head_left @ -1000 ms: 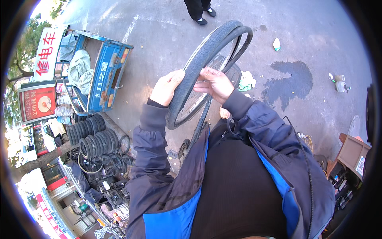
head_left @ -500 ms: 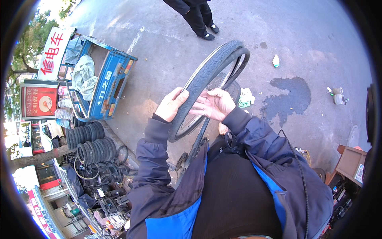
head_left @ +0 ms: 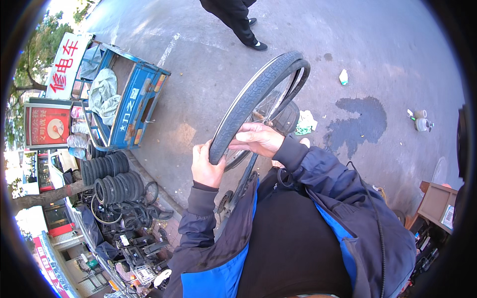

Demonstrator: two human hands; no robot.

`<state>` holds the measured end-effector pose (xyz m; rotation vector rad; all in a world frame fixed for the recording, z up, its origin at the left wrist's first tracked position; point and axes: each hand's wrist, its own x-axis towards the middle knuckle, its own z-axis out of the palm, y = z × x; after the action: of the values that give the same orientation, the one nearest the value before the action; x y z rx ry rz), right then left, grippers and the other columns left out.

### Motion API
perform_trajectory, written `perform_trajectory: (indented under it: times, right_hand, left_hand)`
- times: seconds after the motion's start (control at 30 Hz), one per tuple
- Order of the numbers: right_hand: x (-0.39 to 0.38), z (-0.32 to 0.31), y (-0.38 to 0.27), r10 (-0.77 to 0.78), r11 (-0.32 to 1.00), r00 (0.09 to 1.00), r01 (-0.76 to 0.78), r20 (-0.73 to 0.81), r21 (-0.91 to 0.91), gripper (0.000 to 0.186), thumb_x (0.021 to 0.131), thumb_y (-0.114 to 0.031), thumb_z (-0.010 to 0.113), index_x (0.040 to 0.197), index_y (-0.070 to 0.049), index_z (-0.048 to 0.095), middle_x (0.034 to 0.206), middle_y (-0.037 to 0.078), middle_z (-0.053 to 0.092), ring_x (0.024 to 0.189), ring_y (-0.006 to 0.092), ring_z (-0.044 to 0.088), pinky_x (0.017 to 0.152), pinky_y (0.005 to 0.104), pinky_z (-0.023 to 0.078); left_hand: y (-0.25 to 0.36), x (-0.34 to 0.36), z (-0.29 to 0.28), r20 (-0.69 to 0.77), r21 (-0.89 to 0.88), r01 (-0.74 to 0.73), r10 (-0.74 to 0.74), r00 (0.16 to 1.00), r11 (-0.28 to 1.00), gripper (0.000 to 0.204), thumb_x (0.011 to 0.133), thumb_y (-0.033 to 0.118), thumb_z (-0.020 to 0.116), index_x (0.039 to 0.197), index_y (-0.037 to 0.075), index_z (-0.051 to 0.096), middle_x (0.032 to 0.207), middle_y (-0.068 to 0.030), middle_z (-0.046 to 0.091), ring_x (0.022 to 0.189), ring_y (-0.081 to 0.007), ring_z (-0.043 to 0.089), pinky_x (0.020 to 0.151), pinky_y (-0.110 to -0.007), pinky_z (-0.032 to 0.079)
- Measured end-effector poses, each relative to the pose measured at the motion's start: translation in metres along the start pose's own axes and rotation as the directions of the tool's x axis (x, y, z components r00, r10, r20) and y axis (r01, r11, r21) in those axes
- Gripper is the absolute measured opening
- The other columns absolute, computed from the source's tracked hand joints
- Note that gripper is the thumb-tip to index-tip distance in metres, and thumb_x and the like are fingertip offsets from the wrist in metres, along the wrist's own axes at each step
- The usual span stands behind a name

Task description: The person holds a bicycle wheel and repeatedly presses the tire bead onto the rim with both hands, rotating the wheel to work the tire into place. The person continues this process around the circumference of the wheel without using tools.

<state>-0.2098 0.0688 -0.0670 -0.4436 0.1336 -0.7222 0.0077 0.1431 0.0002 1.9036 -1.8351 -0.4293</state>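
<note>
A bicycle tire [head_left: 253, 97] with dark tread and a pale sidewall stands tilted in front of me. Behind it show spokes and a dark loop, perhaps the wheel's other side or an inner tube. My left hand [head_left: 207, 165] is wrapped round the tire's near lower end, thumb on the near side. On the inner side, my right hand [head_left: 261, 138] has its fingers together against the tire's edge, just above the left hand; its fingertips are partly hidden. Below the hands runs a dark bicycle frame tube [head_left: 247, 174], with a chainring [head_left: 224, 201] beside it.
A blue cargo tricycle [head_left: 135, 107] stands at the left, with stacked tires [head_left: 119, 187] and bicycle parts nearer me. A person in black trousers [head_left: 233, 22] is at the far side. Crumpled paper [head_left: 305, 122], a wet patch [head_left: 360, 121] and a brown box [head_left: 437, 204] lie rightward.
My left hand has slid down the tire to its near end. My right hand has moved down and left, its spread fingers closing on the tire's edge. The person in black has shifted.
</note>
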Motion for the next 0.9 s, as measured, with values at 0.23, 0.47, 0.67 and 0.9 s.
perform_trajectory:
  times: [0.23,0.47,0.67,0.9]
  right_hand:
    - [0.002,-0.009,-0.015,0.021,0.918,0.985,-0.087,-0.170,-0.388,0.043,0.106,-0.023,0.074,0.139,0.004,0.069,0.137,0.018,0.074,0.129,0.0267,0.070,0.121,0.0418,0.049]
    - [-0.008,-0.014,-0.023,-0.065,0.942,0.955,-0.037,-0.291,-0.333,0.040,0.108,-0.024,0.072,0.140,-0.001,0.067,0.136,0.016,0.075,0.124,0.0273,0.074,0.112,0.0415,0.057]
    - [-0.006,-0.027,-0.049,-0.233,0.971,0.861,0.179,-0.452,-0.159,0.038,0.110,-0.032,0.066,0.133,-0.001,0.066,0.131,0.020,0.075,0.114,0.0286,0.076,0.101,0.0419,0.062]
    - [-0.001,-0.036,-0.068,-0.310,0.947,0.821,0.313,-0.479,-0.077,0.041,0.116,-0.040,0.057,0.130,-0.003,0.068,0.122,0.014,0.076,0.107,0.0255,0.074,0.096,0.0396,0.060]
  left_hand:
    - [-0.014,0.011,-0.008,0.060,-0.004,-0.081,0.081,0.995,0.997,0.045,0.082,0.007,0.079,0.125,0.000,0.075,0.101,-0.0161,0.068,0.093,-0.0357,0.073,0.085,-0.041,0.058]
    - [-0.045,0.046,-0.031,0.436,-0.231,0.121,-0.008,0.900,0.965,0.042,0.080,0.007,0.087,0.120,0.000,0.078,0.096,-0.0130,0.073,0.088,-0.0229,0.073,0.083,-0.037,0.058]
    - [-0.031,0.016,-0.001,0.192,-0.213,0.039,0.002,0.981,0.976,0.037,0.090,0.008,0.084,0.125,-0.001,0.075,0.103,-0.0109,0.078,0.092,-0.0164,0.073,0.085,-0.032,0.058]
    - [-0.047,0.004,0.006,0.112,-0.189,0.076,-0.055,0.992,0.979,0.034,0.092,0.011,0.083,0.124,0.001,0.076,0.097,-0.0174,0.080,0.089,-0.0241,0.079,0.083,-0.035,0.060]
